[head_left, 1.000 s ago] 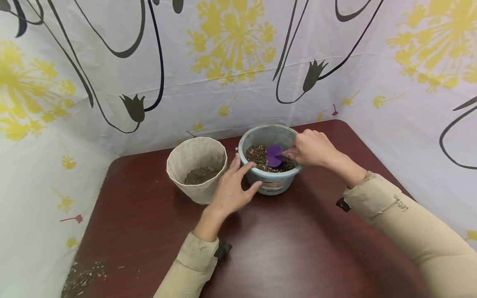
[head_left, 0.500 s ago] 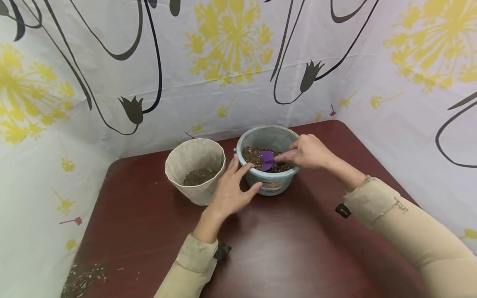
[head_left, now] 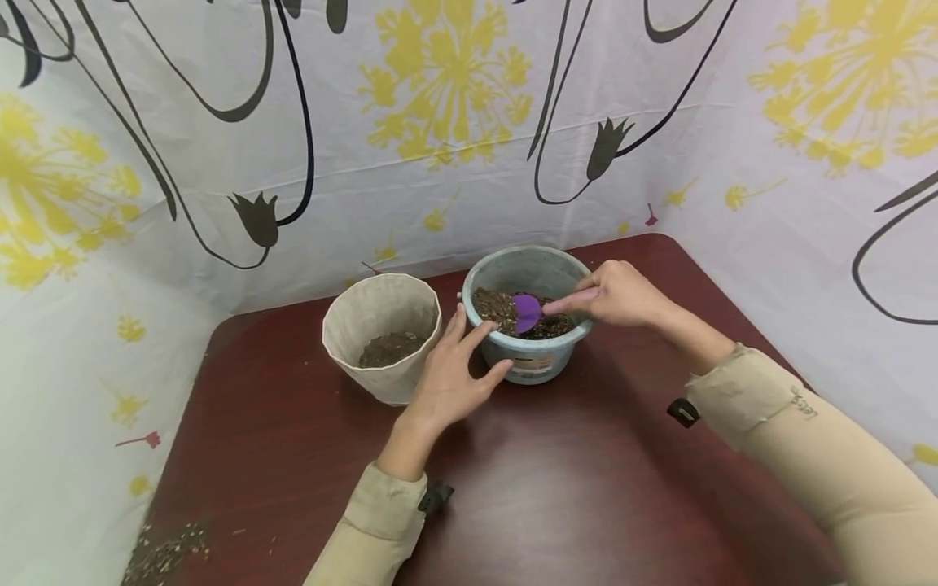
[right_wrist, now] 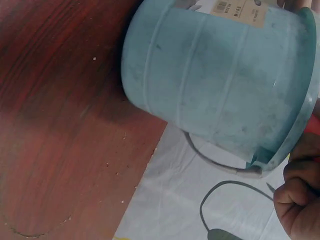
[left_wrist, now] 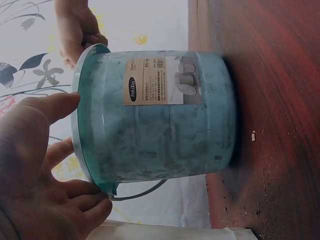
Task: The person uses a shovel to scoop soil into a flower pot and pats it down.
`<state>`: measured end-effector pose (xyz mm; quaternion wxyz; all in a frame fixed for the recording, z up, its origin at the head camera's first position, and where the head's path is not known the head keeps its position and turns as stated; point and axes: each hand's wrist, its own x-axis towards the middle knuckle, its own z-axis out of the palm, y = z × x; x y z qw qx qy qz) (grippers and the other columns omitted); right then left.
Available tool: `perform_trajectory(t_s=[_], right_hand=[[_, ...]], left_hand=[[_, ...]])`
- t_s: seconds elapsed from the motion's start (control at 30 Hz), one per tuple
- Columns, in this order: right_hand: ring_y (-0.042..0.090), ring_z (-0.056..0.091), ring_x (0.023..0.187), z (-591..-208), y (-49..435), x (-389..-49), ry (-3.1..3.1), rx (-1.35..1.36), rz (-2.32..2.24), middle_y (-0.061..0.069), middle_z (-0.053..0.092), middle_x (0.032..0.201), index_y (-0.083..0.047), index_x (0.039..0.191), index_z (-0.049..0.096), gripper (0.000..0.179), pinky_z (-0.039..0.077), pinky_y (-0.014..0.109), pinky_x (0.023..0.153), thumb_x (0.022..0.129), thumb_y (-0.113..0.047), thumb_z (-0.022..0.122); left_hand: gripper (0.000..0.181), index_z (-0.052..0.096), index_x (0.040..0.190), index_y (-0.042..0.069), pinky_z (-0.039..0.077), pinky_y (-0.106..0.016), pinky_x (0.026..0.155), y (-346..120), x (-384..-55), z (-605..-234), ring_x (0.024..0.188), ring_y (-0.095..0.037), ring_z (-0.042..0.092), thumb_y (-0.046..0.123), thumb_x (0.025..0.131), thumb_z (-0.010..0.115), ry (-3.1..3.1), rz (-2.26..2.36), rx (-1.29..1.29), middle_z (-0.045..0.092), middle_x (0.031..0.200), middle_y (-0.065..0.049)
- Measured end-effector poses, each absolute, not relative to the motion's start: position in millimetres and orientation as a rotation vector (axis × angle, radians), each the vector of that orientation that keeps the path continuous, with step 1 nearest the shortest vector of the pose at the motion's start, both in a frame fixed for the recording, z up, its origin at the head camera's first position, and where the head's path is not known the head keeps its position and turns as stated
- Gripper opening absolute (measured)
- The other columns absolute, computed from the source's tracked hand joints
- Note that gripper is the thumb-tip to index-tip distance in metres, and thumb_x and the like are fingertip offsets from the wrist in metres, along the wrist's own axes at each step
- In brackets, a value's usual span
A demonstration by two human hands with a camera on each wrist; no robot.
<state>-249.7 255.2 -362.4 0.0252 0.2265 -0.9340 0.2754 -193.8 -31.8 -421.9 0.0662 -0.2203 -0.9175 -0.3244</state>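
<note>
A blue bucket [head_left: 533, 355] holding dark soil [head_left: 495, 308] stands upright on the table. My right hand [head_left: 623, 295] grips the pink handle of a small garden trowel [head_left: 528, 313], whose purple blade rests against the soil inside; part of the blade may be buried. With fingers spread and fairly straight, my left hand [head_left: 450, 376] touches the bucket's near-left rim. In the left wrist view its thumb [left_wrist: 62, 106] lies against that rim. Left of the bucket stands a whitish faceted pot [head_left: 396, 378] with a lower layer of soil. The right wrist view shows the right hand [right_wrist: 300, 200] beyond the rim.
The dark red table [head_left: 572, 472] backs onto a patterned white cloth [head_left: 352, 195] on several sides. Spilled soil [head_left: 164, 555] lies at the table's front-left edge. The bucket's handle [right_wrist: 220, 164] hangs down at its side.
The trowel blade has shifted left and lower against the soil, and its handle now lies flatter with more showing. My left hand keeps its place at the rim.
</note>
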Motion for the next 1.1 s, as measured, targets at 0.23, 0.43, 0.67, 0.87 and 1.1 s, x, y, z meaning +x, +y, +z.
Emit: perform_trajectory(t_s=[0.23,0.43,0.67,0.87,1.1], right_hand=[[0.004,0.017,0.054,-367.4,265.9,-245.0,-2.957,0.52,1.089,-0.007,0.07,0.067,-0.039,0.1,0.081,0.014,0.023,0.026,0.044,0.091,-0.046,0.074],[0.004,0.04,0.063,-373.3,269.8,-242.2,-2.919,0.418,1.279,-0.01,0.078,0.093,-0.038,0.103,0.081,0.02,0.04,0.024,0.056,0.09,-0.05,0.073],[0.005,0.033,0.063,-376.0,270.8,-238.7,-2.867,0.423,1.337,-0.005,0.077,0.088,-0.039,0.106,0.08,0.02,0.035,0.026,0.055,0.092,-0.05,0.07],[0.002,0.058,0.088,-374.6,273.9,-235.9,-2.834,0.438,1.431,-0.008,0.076,0.107,-0.035,0.112,0.079,0.023,0.049,0.021,0.079,0.095,-0.047,0.068],[0.007,0.065,0.109,-372.6,280.7,-233.9,-2.835,0.388,1.438,-0.008,0.076,0.109,-0.035,0.112,0.079,0.028,0.054,0.029,0.088,0.092,-0.052,0.07]], left_hand=[[0.064,0.054,0.148,0.023,0.033,-0.05,0.117,-32.4,-192.8,-421.3,0.152,-0.032,0.022,0.052,0.092,0.068,-2.781,-0.965,-0.652,0.018,0.166,-0.018],[0.064,0.054,0.148,0.022,0.031,-0.052,0.117,-32.9,-191.9,-421.4,0.152,-0.032,0.021,0.051,0.092,0.068,-2.778,-0.982,-0.652,0.019,0.166,-0.019],[0.061,0.056,0.145,0.023,0.032,-0.054,0.116,-32.7,-192.2,-422.1,0.152,-0.034,0.022,0.048,0.092,0.071,-2.759,-0.996,-0.664,0.017,0.166,-0.018],[0.061,0.056,0.145,0.023,0.032,-0.053,0.117,-32.7,-193.3,-423.6,0.152,-0.035,0.022,0.046,0.091,0.072,-2.748,-0.995,-0.674,0.017,0.166,-0.019],[0.061,0.056,0.145,0.023,0.032,-0.053,0.116,-32.5,-196.8,-423.7,0.152,-0.033,0.021,0.046,0.091,0.072,-2.75,-1.002,-0.681,0.012,0.168,-0.016]])
